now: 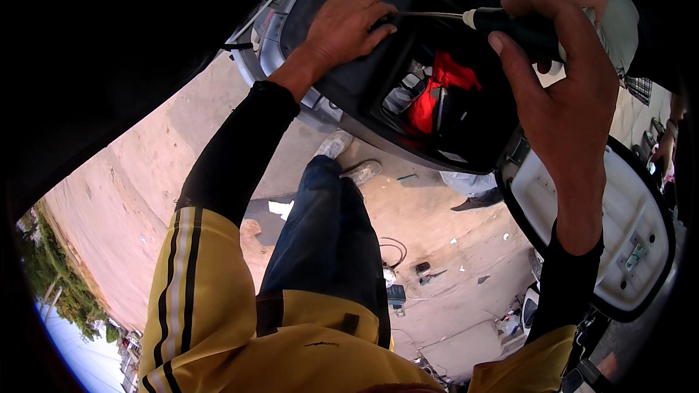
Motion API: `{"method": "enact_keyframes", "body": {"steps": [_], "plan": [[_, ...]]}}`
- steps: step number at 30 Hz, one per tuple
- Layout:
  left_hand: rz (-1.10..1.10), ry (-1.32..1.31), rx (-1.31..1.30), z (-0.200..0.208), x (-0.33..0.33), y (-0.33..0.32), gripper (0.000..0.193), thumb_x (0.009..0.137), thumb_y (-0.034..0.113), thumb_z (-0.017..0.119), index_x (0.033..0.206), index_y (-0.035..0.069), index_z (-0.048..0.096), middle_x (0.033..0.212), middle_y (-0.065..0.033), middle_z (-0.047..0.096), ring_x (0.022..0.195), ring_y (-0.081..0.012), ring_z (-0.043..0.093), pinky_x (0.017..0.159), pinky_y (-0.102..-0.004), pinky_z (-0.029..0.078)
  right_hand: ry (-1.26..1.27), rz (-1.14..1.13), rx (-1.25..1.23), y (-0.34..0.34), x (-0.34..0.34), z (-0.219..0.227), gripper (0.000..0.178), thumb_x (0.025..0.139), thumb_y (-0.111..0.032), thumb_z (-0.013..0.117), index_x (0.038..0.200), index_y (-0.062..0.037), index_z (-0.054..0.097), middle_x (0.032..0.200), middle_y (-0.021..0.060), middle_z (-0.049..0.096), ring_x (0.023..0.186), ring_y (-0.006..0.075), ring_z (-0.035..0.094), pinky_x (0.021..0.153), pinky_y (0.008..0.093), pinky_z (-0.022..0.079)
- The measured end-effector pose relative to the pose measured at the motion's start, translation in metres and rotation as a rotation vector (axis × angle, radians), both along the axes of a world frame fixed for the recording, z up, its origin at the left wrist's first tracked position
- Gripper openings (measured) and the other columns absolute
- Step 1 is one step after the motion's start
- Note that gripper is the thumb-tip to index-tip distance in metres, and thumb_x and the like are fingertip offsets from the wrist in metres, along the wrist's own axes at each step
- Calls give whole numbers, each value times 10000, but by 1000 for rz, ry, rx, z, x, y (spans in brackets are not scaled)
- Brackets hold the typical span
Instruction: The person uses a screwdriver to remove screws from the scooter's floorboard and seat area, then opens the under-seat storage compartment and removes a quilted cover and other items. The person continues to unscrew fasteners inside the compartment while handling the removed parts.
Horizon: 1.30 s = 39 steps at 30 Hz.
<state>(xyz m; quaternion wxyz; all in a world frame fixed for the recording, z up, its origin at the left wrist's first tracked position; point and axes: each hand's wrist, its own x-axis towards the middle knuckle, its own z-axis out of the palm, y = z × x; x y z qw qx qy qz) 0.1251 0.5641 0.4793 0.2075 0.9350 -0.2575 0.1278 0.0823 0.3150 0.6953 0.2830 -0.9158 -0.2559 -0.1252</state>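
Head view: right hand [561,84] around screwdriver [480,20], left hand [344,25] half-curled, hold unclear; seat label [633,257] illegible

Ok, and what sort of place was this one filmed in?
Outdoors, probably a roadside or yard repair spot: a scooter with its seat hinged open, what looks like a screwdriver in the right hand, and sunlit, dusty ground running out toward trees and sky.

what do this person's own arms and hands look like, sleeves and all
Both the left hand and right hand are gloveless. Snug black sleeves cover the forearms, left and right, beneath looser mustard-yellow sleeves. The left yellow sleeve has two black stripes flanking a pale one.
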Motion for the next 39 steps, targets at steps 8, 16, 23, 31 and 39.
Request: {"method": "enact_keyframes", "body": {"steps": [8, 16, 23, 31, 39], "plan": [[17, 13, -19, 0, 3, 1, 271, 950, 278, 753, 1171, 122, 742, 1096, -68, 661, 1037, -274, 647, 888, -419, 474, 22, 43, -48, -1, 14, 9, 278, 914, -76, 814, 1168, -124, 713, 1035, -29, 757, 840, 85, 667, 679, 258, 480], [10, 2, -38, 1, 2, 1, 238, 941, 265, 759, 1125, 116, 740, 1016, -65, 648, 984, -274, 645, 868, -411, 467, 5, 66, -95, 3, 20, 12, 268, 908, -85, 825, 1148, -119, 710, 1003, -19, 753, 834, 101, 683, 675, 282, 504], [38, 44, -73, 4, 3, 0, 281, 915, 294, 775, 1125, 115, 726, 1009, -68, 638, 990, -280, 645, 867, -409, 467, -43, 128, -242, 16, 24, 29, 344, 957, -261, 790, 1196, -59, 647, 1129, 130, 699, 974, 261, 709, 813, 390, 537], [66, 69, -112, 5, 3, -1, 244, 902, 274, 773, 1063, 103, 710, 991, -67, 628, 988, -286, 632, 882, -408, 465, 473, 152, -1059, 56, 42, 103, 237, 999, -145, 674, 1147, -6, 551, 1104, 179, 571, 1033, 320, 638, 894, 422, 509], [27, 40, -139, 5, 5, -2, 245, 893, 250, 775, 1057, 86, 696, 974, -74, 620, 968, -287, 628, 869, -408, 462, 378, 189, -865, 66, 51, 107, 252, 1039, -173, 637, 1198, -19, 517, 1142, 174, 578, 1063, 313, 633, 902, 414, 507]]}}
